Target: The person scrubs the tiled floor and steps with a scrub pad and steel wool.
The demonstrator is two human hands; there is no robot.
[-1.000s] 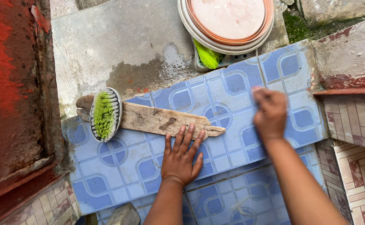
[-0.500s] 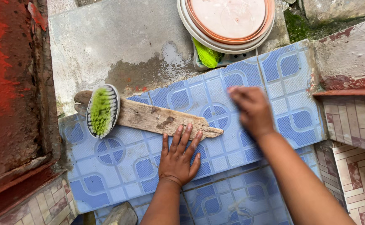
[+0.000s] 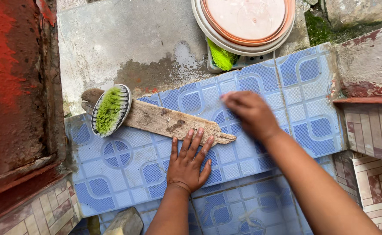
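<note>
My left hand (image 3: 189, 161) lies flat on the blue patterned tiled surface (image 3: 125, 167), fingers spread, with the fingertips touching the lower edge of a weathered wooden plank (image 3: 162, 119). A scrub brush (image 3: 109, 109) with green bristles facing up rests on the plank's left end. My right hand (image 3: 250, 114) hovers low over the tiles just right of the plank's pointed tip; it is blurred, fingers loosely curled, and nothing shows in it.
A stack of round basins (image 3: 243, 24), white under orange, stands at the top, with a green scrubber (image 3: 220, 57) below it. A red-painted wall (image 3: 12, 87) runs along the left, bare wet concrete (image 3: 125, 39) behind, and patterned floor tiles (image 3: 374, 165) at the right.
My right hand has swept leftward across the tiles from the right side toward the plank's tip. The left hand, plank and brush have stayed in place.
</note>
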